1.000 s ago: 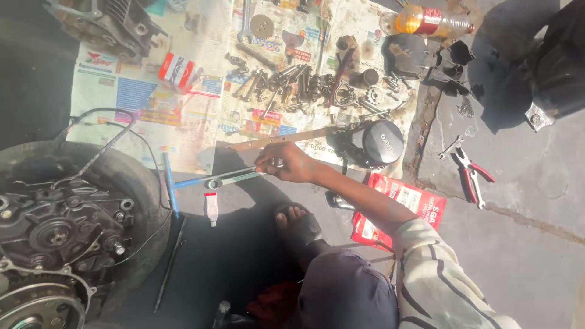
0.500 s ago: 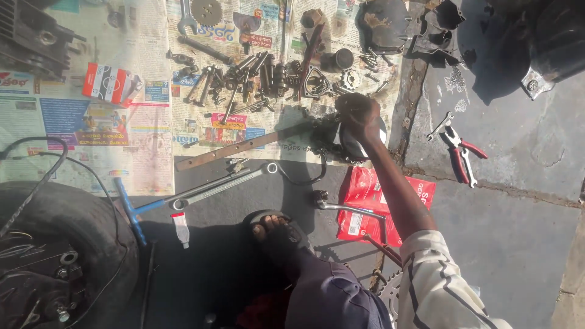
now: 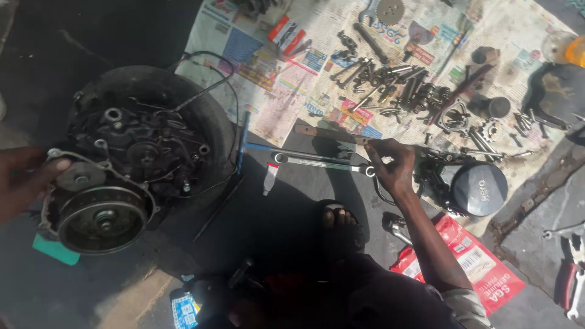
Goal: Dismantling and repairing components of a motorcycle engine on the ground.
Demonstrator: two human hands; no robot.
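A: Which thing does the right hand (image 3: 393, 167) reach, and how does that thing lie?

B: A ring spanner (image 3: 320, 162) lying flat on the dark ground mat (image 3: 286, 213), just right of the frame's centre. Its long axis runs nearly level across the picture — one ring end toward the centre, the other at the fingertips (image 3: 370, 163) of the right hand. The spanner therefore stretches away to the left of the grip, with the near ring directly under the fingers.

A: Is the grip closed on it?

B: The fingers curl down onto the right-hand ring end and touch it; whether they have fully pinched it cannot be told from this view.

A: And the other hand?

B: The left hand (image 3: 24, 183) sits at the far left edge of the frame, fingers laid against the rim of the engine casing (image 3: 116, 183), which rests inside a tyre (image 3: 201, 116). It is well apart from the spanner — the right hand is plainly the nearer.

A: What surrounds the spanner?

B: A blue-handled tool (image 3: 244, 143) just beyond its left end, a flat wooden strip (image 3: 332, 134) above it, and newspaper (image 3: 292, 91) strewn with bolts and small parts toward the upper right.
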